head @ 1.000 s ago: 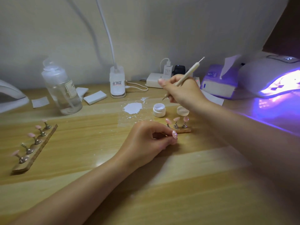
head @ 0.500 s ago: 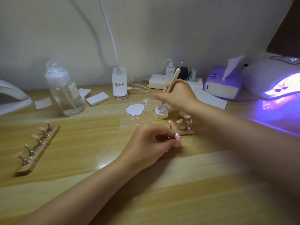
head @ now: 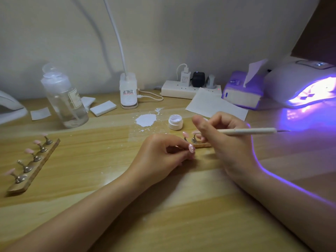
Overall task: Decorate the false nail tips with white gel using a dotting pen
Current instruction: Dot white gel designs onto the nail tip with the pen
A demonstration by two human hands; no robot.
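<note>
My right hand (head: 223,140) grips the cream dotting pen (head: 251,131), which lies nearly level with its rear end pointing right; the working tip is hidden behind my fingers, over the small wooden stand (head: 199,144). That stand carries pink nail tips (head: 185,134) on metal posts. My left hand (head: 163,155) rests curled on the table and touches the stand's near left end. An open white gel jar (head: 175,122) sits just behind the stand. A longer wooden stand (head: 34,167) with several pink tips lies at the left.
A white gel smear (head: 146,120) marks the wooden table (head: 181,206) left of the jar. A clear bottle (head: 63,99), white pads (head: 103,108), a lamp base (head: 128,92), a power strip (head: 181,90), a paper sheet (head: 214,104), a tissue box (head: 241,93) and a lit UV lamp (head: 305,84) line the back.
My right hand dipped the pen into the jar, then came down and right over the small stand, swinging the pen from upright to nearly level. My left hand stayed put.
</note>
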